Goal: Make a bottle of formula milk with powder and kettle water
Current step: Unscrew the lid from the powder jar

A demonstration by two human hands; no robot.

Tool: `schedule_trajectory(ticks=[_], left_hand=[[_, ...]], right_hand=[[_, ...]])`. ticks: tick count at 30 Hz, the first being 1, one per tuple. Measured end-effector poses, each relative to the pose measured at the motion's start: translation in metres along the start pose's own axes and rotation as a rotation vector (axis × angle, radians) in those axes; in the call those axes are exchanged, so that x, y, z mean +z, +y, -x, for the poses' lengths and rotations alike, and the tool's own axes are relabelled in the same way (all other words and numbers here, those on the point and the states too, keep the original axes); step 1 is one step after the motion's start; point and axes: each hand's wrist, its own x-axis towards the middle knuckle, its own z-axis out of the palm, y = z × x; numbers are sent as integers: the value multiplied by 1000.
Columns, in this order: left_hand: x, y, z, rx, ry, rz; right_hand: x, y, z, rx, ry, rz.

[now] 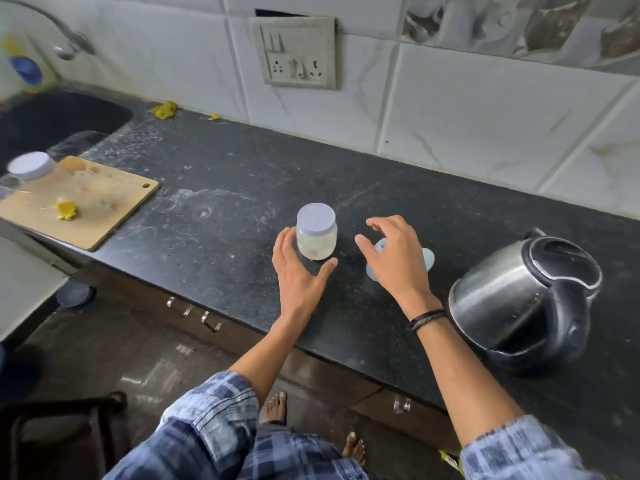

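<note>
A small clear jar (317, 237) with a pale lid and whitish powder inside stands on the black counter (214, 244). My left hand (298, 268) is open just left of and in front of the jar, fingers straight, not gripping it. My right hand (394, 258) hovers open with spread fingers over a pale blue baby bottle (427, 258) lying on the counter, mostly hidden beneath it. A steel kettle (523, 299) with a black lid and handle stands at the right, near the counter's front edge.
A wooden cutting board (97, 206) with yellow scraps and a second white-lidded jar (31, 166) lies at the left beside the dark sink (52, 119). A switch and socket plate (298, 53) is on the tiled wall. Drawer handles line the cabinet front below.
</note>
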Motion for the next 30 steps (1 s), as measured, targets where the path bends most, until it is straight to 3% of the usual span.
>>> schedule_trajectory(ticks=[4,10,18,30], left_hand=[[-11,-6,-25,-72,-102,6],[-19,-18,-50,-90,-224,16],[-13,-23,-73,-74,-382,57],[-9,-38,-87,48,-397,103]], right_hand=[[22,-21,-32,3,-181,124],[55,-47,-63,37,-290,235],[75,-57,-76,122,-364,319],[92,-63,-79,160,-314,357]])
